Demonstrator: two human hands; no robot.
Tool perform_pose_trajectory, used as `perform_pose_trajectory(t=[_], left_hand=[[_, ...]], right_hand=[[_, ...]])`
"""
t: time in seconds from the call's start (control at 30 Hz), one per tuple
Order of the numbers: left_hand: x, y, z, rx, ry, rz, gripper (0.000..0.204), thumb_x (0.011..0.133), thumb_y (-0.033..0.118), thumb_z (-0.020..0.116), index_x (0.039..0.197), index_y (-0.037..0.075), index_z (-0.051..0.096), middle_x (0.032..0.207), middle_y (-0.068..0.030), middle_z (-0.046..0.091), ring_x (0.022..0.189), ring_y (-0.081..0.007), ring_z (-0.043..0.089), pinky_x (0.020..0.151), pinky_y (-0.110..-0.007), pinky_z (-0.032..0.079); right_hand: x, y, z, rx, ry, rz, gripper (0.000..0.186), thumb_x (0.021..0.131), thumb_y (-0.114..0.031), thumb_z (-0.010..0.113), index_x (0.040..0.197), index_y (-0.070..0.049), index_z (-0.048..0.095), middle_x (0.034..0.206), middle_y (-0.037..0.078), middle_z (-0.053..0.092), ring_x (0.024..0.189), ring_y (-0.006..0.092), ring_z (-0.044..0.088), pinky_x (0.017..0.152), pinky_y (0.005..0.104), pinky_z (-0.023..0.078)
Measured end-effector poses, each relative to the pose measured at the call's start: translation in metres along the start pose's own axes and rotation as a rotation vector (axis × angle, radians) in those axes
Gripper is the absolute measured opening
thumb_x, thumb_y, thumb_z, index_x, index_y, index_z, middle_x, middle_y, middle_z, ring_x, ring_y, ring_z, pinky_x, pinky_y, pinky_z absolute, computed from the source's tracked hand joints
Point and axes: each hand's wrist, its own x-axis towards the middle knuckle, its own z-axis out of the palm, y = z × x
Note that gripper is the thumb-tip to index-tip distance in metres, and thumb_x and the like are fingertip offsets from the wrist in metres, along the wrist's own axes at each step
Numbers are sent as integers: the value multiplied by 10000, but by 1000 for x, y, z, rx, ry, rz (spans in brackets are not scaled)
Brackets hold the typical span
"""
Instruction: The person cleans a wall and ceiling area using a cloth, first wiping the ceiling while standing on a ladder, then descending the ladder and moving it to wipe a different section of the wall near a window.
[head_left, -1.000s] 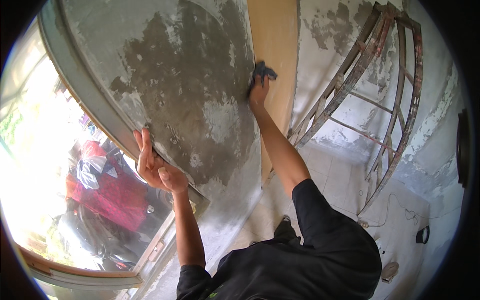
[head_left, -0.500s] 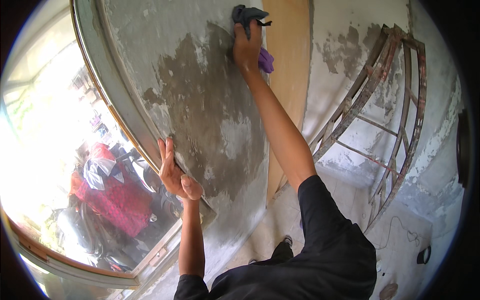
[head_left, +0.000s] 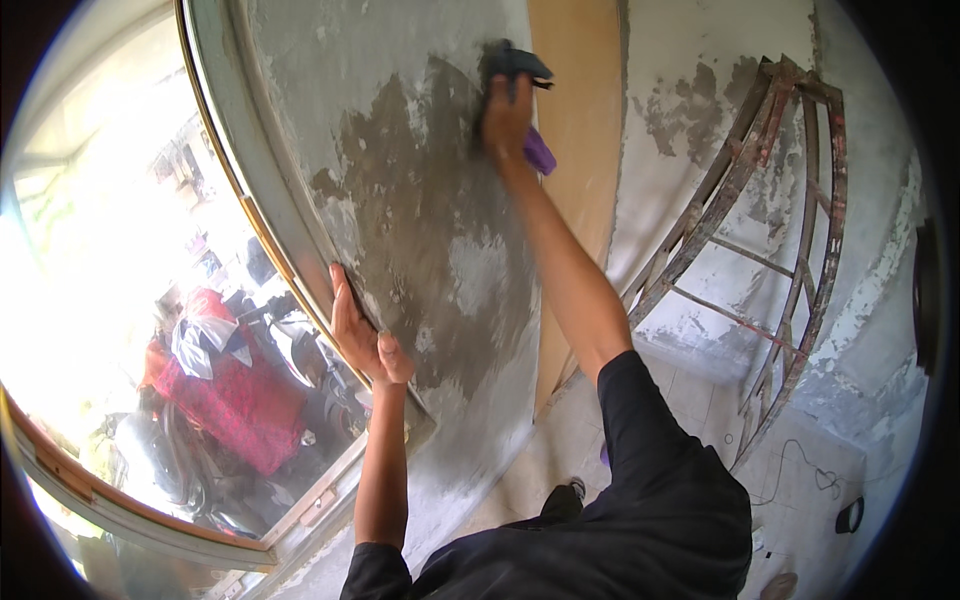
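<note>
My right hand (head_left: 508, 125) is raised high and closed around a dark grey cloth (head_left: 522, 65), which lies against the wall (head_left: 460, 185) near its right edge. Brown damp-looking patches and rough grey plaster cover this wall. Beside my right wrist shows a purple piece of cloth or similar soft item (head_left: 540, 152); what holds it there is hidden. Lower and to the left, my left hand (head_left: 362, 335) rests with fingers stretched along the edge of the window frame (head_left: 300, 235), holding nothing. The right fingertips are partly blurred by motion.
A light wooden panel (head_left: 570, 130) stands right of the wall. Farther right leans a worn stepladder (head_left: 735, 180) with paint stains. A thin cable (head_left: 800, 470) lies on the tiled floor. Through the window glass, a red cloth (head_left: 235, 405) covers things beside motorbikes.
My right hand and the grey cloth have slid a little downward along the wall. The view has shifted slightly, and my left hand's fingers lie closer together on the frame edge.
</note>
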Motion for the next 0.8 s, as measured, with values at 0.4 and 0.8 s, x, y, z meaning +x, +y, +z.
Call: perform_pose_trajectory(t=[0.4,0.8], left_hand=[[-3,-2,-10,54,-29,8,661,948,441,446,1305,-102,328,1411,-329,316,1342,-391,319,1110,-466,246],[-7,-3,-8,-49,-10,-16,665,950,471,411,1304,-86,332,1424,-333,288,1352,-404,291,1120,-473,215]], right_hand=[[-32,-58,-26,71,-495,-641,510,856,-26,505,1356,-49,410,1447,205,331,1301,413,359,1050,426,329],[-102,-148,9,264,-302,-605,393,894,-123,549,1243,48,490,1320,275,444,1234,432,430,1046,438,334]])
